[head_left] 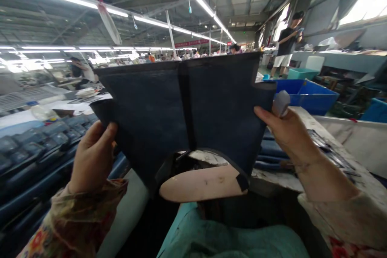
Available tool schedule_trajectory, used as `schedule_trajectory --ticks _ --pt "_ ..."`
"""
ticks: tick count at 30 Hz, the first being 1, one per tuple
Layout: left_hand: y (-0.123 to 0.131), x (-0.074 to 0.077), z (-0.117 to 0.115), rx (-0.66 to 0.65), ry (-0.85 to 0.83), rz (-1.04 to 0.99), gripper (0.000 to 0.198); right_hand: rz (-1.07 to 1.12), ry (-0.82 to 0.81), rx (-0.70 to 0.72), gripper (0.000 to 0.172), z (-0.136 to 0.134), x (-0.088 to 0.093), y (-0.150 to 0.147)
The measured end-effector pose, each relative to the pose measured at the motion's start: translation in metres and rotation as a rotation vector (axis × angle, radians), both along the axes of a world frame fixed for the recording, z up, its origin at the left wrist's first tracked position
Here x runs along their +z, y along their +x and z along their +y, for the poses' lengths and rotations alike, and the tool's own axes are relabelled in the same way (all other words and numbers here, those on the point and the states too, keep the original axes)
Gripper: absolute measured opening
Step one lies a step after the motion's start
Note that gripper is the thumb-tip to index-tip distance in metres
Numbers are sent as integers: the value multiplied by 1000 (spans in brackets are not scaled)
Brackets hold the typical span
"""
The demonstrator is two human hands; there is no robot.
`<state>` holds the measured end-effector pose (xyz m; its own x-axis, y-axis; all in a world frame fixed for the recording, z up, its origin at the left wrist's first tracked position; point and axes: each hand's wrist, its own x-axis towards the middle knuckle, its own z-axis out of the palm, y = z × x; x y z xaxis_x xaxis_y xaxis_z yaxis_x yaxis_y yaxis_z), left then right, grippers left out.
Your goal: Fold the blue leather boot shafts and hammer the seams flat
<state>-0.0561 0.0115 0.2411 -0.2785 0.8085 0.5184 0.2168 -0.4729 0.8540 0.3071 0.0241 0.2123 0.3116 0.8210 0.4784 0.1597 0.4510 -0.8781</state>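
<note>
A dark navy sheet piece (145, 105), like fabric or leather, is stretched upright before me. It has a black strip (186, 107) down its middle, stepped upper corners and a curved cut-out along the bottom. My left hand (94, 155) pinches its left edge between thumb and fingers. On the opposite side my right hand (282, 125) grips the right edge, with a grey cover (281, 102) on one finger. Below the cut-out lies a pale, rounded wooden board (201, 184), its right end dark. Whether the piece touches the board I cannot tell.
Stacked navy pieces (36, 169) lie at left, near a clear bottle (40, 111). More dark pieces (273, 151) rest on the right-hand worktop. Behind them stands a blue bin (314, 94). A person (287, 44) stands at back right. Green cloth (229, 238) covers my lap.
</note>
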Motion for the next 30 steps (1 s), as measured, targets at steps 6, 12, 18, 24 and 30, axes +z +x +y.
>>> schedule_trajectory --ticks 6,12,18,24,30 --pt "-62 -46 -30 112 -176 -100 29 -442 81 113 26 4 38 -59" --pt "-89 -129 -45 98 -450 -165 36 -755 85 171 36 15 14 -86" --pt "-66 -191 -42 23 -677 -462 51 -909 -52 275 34 21 -19 -80" --pt "-58 -164 -44 32 -422 -520 43 -801 69 158 34 7 6 -80" --pt "-60 -159 -40 10 -436 -510 44 -775 93 109 35 4 20 -79"
